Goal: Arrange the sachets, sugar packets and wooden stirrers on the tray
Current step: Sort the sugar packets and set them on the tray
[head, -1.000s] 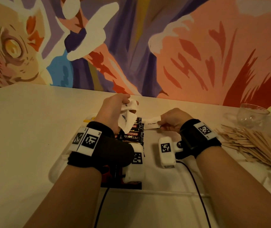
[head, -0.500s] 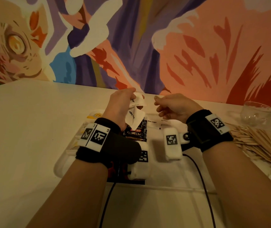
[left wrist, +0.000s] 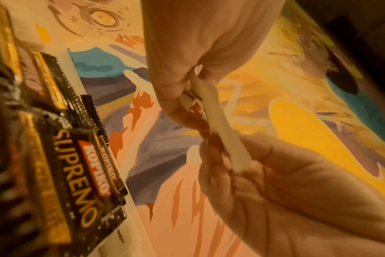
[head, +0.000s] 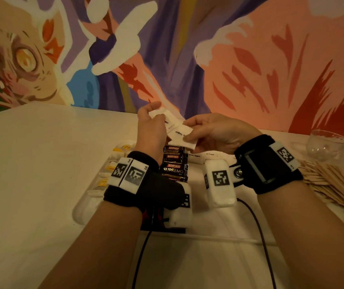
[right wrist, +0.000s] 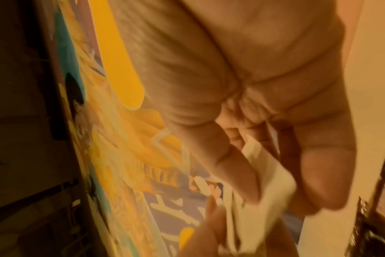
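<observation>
Both hands (head: 187, 132) pinching white sugar packets (head: 180, 135) above tray (head: 79, 211), wooden stirrers (head: 333, 182) rightward.

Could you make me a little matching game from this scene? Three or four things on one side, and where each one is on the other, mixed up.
Things:
1. white sugar packets
2. black coffee sachets
3. wooden stirrers
4. glass cup

Places:
A. in a loose heap on the table, right of the tray
B. held up between both hands
C. at the far right, beyond the stirrers
D. in an overlapping row on the tray

Pairs: 1-B, 2-D, 3-A, 4-C
</observation>
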Available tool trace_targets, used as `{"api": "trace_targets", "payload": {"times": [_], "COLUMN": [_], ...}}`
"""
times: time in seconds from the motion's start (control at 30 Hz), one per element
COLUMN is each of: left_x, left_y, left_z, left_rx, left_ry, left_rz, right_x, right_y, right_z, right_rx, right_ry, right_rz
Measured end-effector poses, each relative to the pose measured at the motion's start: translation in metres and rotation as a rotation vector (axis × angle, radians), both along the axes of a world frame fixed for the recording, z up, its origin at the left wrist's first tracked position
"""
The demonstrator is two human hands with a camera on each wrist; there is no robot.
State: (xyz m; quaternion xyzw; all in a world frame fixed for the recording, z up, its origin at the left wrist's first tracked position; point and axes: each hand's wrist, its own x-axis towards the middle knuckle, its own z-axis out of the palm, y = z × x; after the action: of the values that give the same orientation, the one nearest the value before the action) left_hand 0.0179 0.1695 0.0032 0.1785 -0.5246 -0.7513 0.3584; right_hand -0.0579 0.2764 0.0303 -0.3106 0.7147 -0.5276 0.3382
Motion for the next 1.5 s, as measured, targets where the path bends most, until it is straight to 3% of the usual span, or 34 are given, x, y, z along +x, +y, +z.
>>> {"api": "trace_targets", "payload": {"times": [0.13,0.3,0.57,0.67,0.83,0.97,1.03,1.2,1.5], "left_x": [0.004,0.003,0.0,0.0,0.0,-0.001,-0.002,-0.002,0.0], "left_y": [-0.002,0.001,0.008,0.011,0.012,0.011,0.01,0.005,0.009], "left_z": [0.001,-0.001,-0.006,-0.006,-0.003,-0.002,-0.002,-0.001,-0.004], "left_rx": [-0.015,-0.189,-0.353,-0.322,-0.171,-0.077,-0.02,0.075,0.019], "left_ry": [-0.024,-0.226,-0.262,-0.257,-0.239,-0.23,-0.199,-0.135,-0.107], "left_rz": [-0.062,-0.182,-0.278,-0.272,-0.266,-0.297,-0.306,-0.39,-0.464], "right_x": [-0.01,-0.018,-0.017,-0.017,-0.021,-0.041,-0.055,-0.08,-0.082], "right_y": [0.008,0.012,0.02,0.018,0.026,0.031,0.033,0.039,0.04], "right_z": [0.004,0.005,0.008,0.006,0.004,-0.006,-0.019,-0.05,-0.059], "right_rx": [-0.149,-0.317,-0.283,-0.316,-0.127,-0.146,-0.054,0.309,0.302], "right_ry": [-0.012,0.065,0.298,0.311,0.195,0.024,-0.018,-0.001,0.086], "right_rz": [-0.155,-0.336,-0.268,-0.306,-0.231,-0.364,-0.435,-0.508,-0.609]}}
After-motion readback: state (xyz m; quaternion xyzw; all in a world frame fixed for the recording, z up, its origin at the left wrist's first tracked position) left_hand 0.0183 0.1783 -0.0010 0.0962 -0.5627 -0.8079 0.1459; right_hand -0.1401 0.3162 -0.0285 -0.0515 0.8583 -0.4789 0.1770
